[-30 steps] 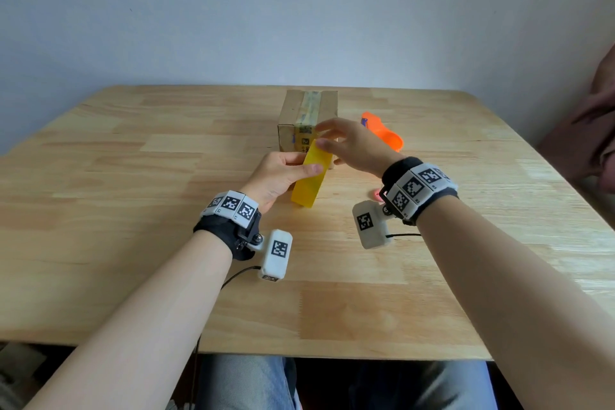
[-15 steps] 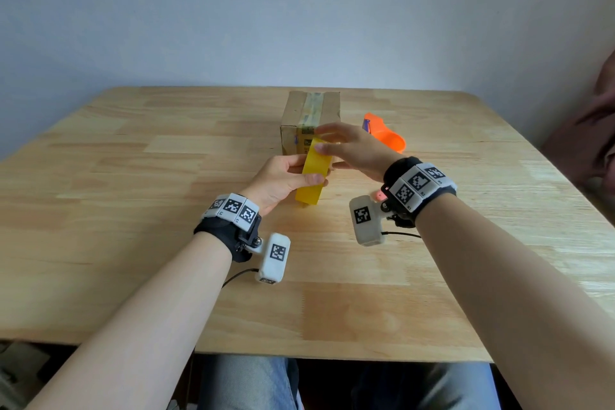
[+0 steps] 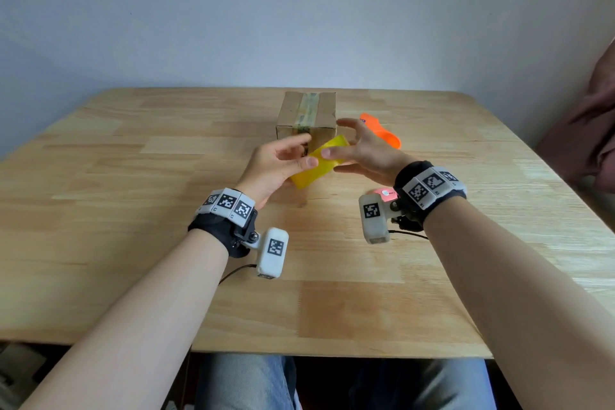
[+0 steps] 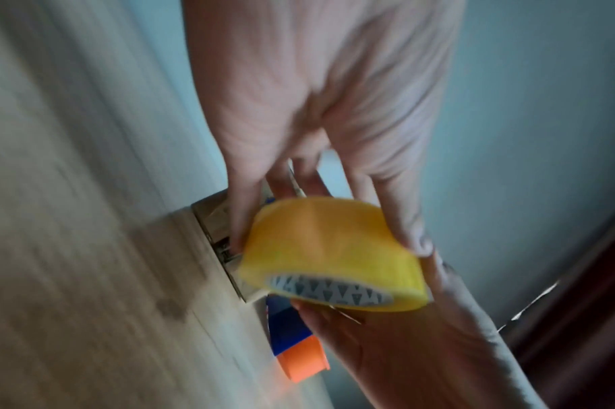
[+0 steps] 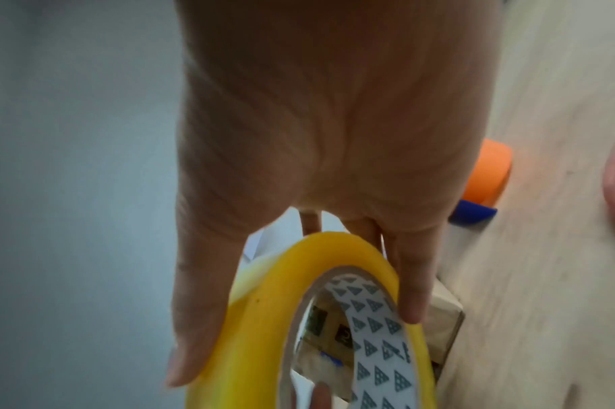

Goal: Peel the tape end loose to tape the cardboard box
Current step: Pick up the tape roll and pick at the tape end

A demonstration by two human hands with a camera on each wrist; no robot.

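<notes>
A yellow tape roll [image 3: 316,166] with a white printed core [image 5: 376,326] is held slantwise just above the wooden table [image 3: 133,210], in front of the small cardboard box [image 3: 306,116]. My left hand [image 3: 309,150] grips its left side, thumb on the outer face and fingers behind it [image 4: 239,221]. My right hand [image 3: 336,143] holds the right side, with the thumb [image 3: 327,152] on the yellow face and lower fingers under the roll; its upper fingers spread toward the box. No loose tape end shows. An older tape strip runs along the box top.
An orange and blue tape dispenser [image 3: 382,133] lies right of the box, just behind my right hand. A brown cloth-covered shape [image 3: 595,130] sits past the table's right edge. The wall stands behind the table.
The roll stood upright on its edge before; now it is lifted and tilted flatter between both hands. My right hand's fingers have spread and its thumb has come onto the yellow face.
</notes>
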